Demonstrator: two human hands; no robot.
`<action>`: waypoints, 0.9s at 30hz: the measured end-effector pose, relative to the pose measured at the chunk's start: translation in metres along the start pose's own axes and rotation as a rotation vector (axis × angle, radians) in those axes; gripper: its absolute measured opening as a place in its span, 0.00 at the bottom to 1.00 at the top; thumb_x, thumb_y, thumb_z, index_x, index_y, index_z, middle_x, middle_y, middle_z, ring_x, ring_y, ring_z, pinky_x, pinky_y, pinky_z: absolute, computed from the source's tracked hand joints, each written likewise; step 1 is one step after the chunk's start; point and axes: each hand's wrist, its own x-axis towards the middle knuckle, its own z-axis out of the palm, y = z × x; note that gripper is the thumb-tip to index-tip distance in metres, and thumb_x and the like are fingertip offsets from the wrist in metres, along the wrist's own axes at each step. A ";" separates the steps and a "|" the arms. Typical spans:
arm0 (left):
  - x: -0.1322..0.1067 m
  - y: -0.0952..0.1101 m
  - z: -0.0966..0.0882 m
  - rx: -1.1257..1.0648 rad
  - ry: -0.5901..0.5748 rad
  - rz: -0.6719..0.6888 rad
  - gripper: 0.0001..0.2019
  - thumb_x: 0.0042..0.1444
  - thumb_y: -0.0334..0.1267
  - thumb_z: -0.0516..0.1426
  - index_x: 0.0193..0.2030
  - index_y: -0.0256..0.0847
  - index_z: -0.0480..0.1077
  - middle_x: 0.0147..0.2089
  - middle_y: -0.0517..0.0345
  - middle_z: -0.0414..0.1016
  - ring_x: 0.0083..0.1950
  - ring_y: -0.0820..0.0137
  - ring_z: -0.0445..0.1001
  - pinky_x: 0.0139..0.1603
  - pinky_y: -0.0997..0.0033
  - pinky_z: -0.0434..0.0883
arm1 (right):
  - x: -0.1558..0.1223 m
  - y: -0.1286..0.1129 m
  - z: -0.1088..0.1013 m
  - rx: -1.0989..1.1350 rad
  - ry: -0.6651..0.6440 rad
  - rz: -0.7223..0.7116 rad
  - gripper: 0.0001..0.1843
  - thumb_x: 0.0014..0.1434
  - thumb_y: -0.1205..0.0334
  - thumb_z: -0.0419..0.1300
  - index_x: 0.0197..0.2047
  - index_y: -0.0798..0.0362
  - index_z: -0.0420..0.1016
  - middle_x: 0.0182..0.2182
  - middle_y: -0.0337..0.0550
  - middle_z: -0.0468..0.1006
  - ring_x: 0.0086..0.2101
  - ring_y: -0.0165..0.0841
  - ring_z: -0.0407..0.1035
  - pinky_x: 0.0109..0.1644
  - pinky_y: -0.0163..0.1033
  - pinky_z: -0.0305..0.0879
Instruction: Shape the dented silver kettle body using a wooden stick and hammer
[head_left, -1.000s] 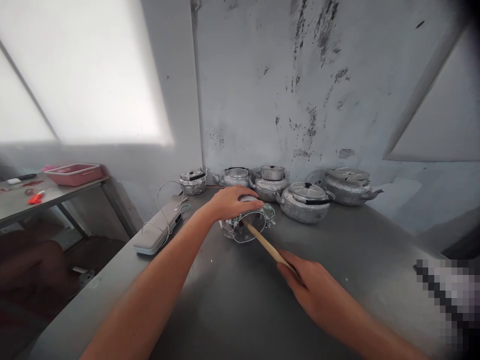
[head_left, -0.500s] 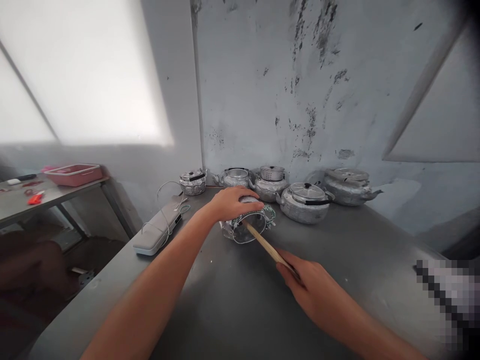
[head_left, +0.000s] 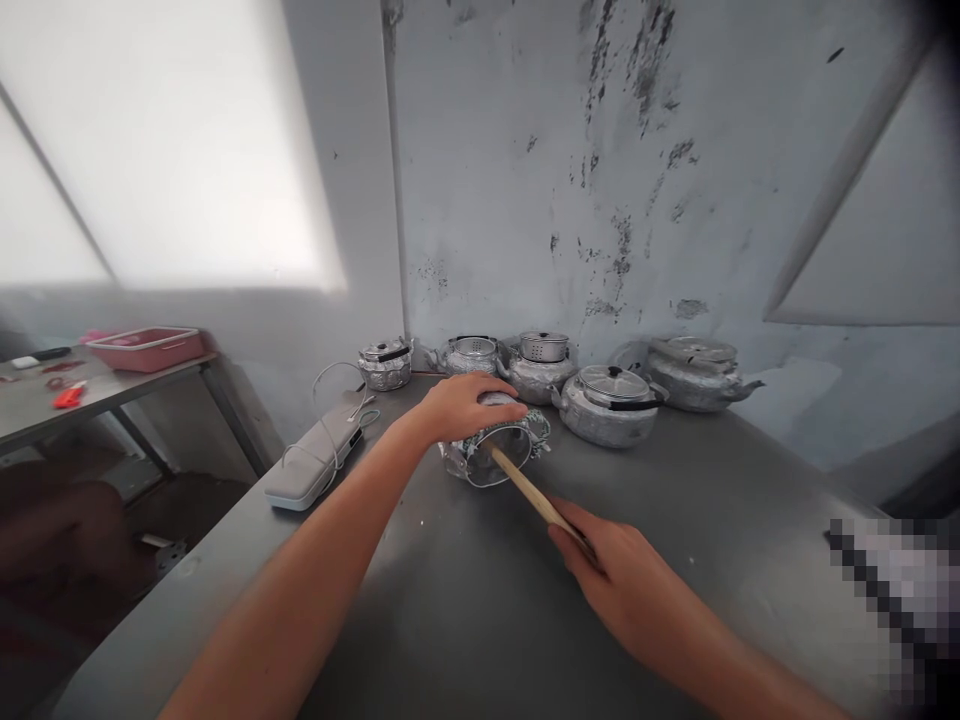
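Observation:
A small metal kettle [head_left: 491, 455] lies on its side on the grey metal table [head_left: 480, 610], its open mouth facing me. My left hand [head_left: 465, 402] rests on top of it with the fingers curled over the body, holding it down. My right hand [head_left: 607, 565] is closed round a wooden stick [head_left: 529, 492], whose far end reaches into the kettle's mouth.
Several metal kettles [head_left: 607, 402] stand in a row along the stained back wall. A grey case with white cables [head_left: 313, 462] lies at the table's left edge. A second table [head_left: 45, 400] at far left holds a pink tray [head_left: 146, 347] and small red items.
My right hand and the stick have shifted slightly forward and left, toward the kettle. The left hand and the kettle stay where they were.

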 end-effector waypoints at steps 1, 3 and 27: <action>0.000 0.000 0.000 -0.001 0.001 -0.001 0.29 0.62 0.67 0.52 0.57 0.52 0.77 0.62 0.62 0.76 0.62 0.55 0.73 0.63 0.62 0.68 | 0.000 0.000 0.000 0.000 0.006 -0.002 0.20 0.70 0.51 0.43 0.49 0.48 0.73 0.31 0.41 0.79 0.30 0.37 0.71 0.36 0.40 0.61; 0.000 -0.001 0.000 -0.007 0.008 -0.003 0.29 0.62 0.67 0.52 0.57 0.52 0.77 0.62 0.62 0.76 0.61 0.55 0.73 0.63 0.62 0.68 | 0.001 -0.001 0.000 -0.011 0.004 0.006 0.19 0.70 0.52 0.43 0.47 0.49 0.73 0.32 0.42 0.79 0.31 0.37 0.71 0.36 0.40 0.61; -0.004 0.010 -0.004 -0.031 -0.010 -0.028 0.27 0.63 0.65 0.53 0.57 0.52 0.77 0.62 0.61 0.76 0.64 0.54 0.72 0.64 0.61 0.67 | -0.003 0.003 -0.007 0.004 0.089 0.016 0.19 0.70 0.49 0.46 0.36 0.49 0.70 0.24 0.37 0.71 0.23 0.30 0.60 0.28 0.38 0.52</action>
